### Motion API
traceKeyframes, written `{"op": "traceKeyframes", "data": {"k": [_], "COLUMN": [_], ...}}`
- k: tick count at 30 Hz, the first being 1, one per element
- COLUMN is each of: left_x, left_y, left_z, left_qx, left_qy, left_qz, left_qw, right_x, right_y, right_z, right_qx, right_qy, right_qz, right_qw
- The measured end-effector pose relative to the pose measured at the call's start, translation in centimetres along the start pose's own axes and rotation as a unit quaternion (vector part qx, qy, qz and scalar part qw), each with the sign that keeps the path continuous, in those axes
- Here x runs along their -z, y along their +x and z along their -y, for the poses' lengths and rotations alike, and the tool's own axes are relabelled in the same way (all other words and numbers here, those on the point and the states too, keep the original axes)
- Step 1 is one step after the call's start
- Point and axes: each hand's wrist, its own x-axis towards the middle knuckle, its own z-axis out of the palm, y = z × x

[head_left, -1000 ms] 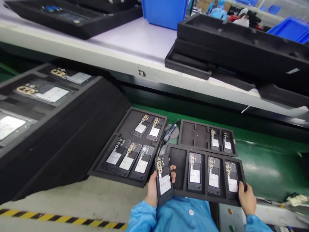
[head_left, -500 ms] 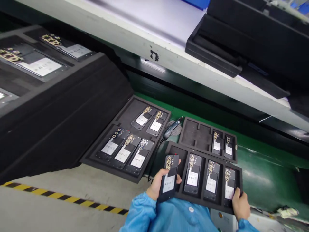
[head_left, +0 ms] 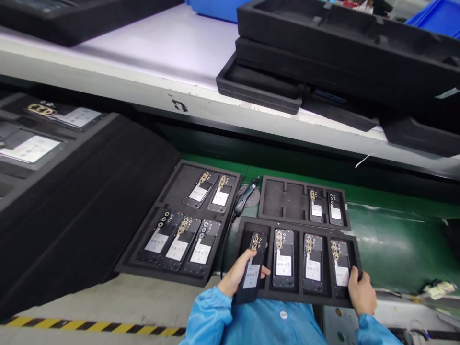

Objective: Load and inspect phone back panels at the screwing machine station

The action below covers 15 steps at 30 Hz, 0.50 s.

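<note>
In the head view, the person's two hands work at one near tray (head_left: 299,268) of black foam with four compartments in a row. The left hand (head_left: 239,270) is closed around one phone body (head_left: 253,268), thumb across its face and fingers wrapped round its right edge. This piece is tilted over the leftmost compartment, its lower end reaching past the tray's near edge; whether it touches the foam cannot be told. The right hand (head_left: 362,292) grips the tray's right edge near the near corner. The other three compartments hold one unit each, three seated units (head_left: 313,263) in all, with pale labels and gold-coloured rings.

Just beyond lies one far tray (head_left: 275,194) with two units (head_left: 316,206), both at its right end. To the left, one left tray (head_left: 176,184) carries five units (head_left: 178,244): two in the far part, three in the near. Between these trays, one pen-shaped tool (head_left: 247,195) with a cable lies across one round grille (head_left: 254,197) on the green table (head_left: 388,244).

At the far left stands one tall black block (head_left: 86,201), at least two units (head_left: 30,146) on top. Above, a white shelf (head_left: 172,52) bears stacked black trays (head_left: 323,52) at the right; two blue bins (head_left: 215,9) show partly beyond.
</note>
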Motion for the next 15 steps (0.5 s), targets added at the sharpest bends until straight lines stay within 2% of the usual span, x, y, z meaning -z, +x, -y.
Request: {"op": "traceKeyframes", "data": {"k": [6, 10, 12, 13, 15], "left_x": [0.2, 1.4, 2.1, 2.4, 2.8], "left_y": [-2.1, -3.4, -3.5, -3.4, -3.1], "left_z": [0.5, 1.3, 1.6, 1.7, 2.0], "left_qx": [-0.031, -0.061, -0.083, -0.097, -0.12], "left_qy": [-0.047, -0.137, -0.177, -0.192, -0.214], "left_qz": [-0.021, -0.025, -0.011, 0.0, 0.024], "left_qw": [0.998, 0.988, 0.981, 0.977, 0.969], "right_x": [-0.3, 0.2, 0.4, 0.5, 0.3], "right_y": [0.3, -1.1, -3.3, -4.9, -8.6], "right_z": [-0.8, 0.6, 3.3, 5.1, 9.2], "right_qx": [0.032, 0.118, 0.21, 0.282, 0.439], "right_qy": [0.046, 0.085, 0.104, 0.116, 0.128], "right_qz": [-0.051, -0.159, -0.2, -0.203, -0.172], "right_qw": [0.997, 0.977, 0.951, 0.93, 0.873]}}
